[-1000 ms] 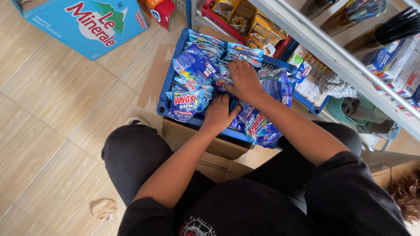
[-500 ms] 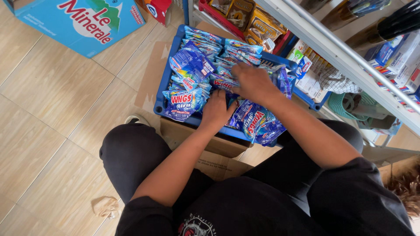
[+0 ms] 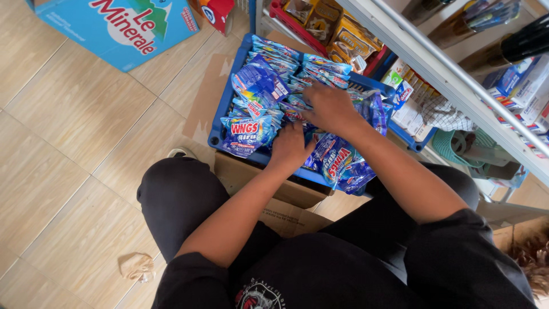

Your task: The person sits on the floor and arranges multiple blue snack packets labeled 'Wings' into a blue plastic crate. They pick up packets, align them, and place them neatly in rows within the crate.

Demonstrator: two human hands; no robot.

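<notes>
Glossy blue plastic detergent sachets (image 3: 260, 86) fill a shallow blue plastic tray (image 3: 216, 123), which sits on an open brown cardboard box (image 3: 274, 189) between the crouching person's knees. The left hand (image 3: 290, 147) presses palm-down on the sachets near the tray's near edge, fingers curled; whether it grips one I cannot tell. The right hand (image 3: 330, 109) lies over the middle of the pile, fingers bent into the packets, apparently pinching some, though its fingertips are hidden. A few sachets spill over the tray's near right corner. Beside it stands a grey metal shelf rack (image 3: 434, 63), its goods cut off at the frame's edge.
</notes>
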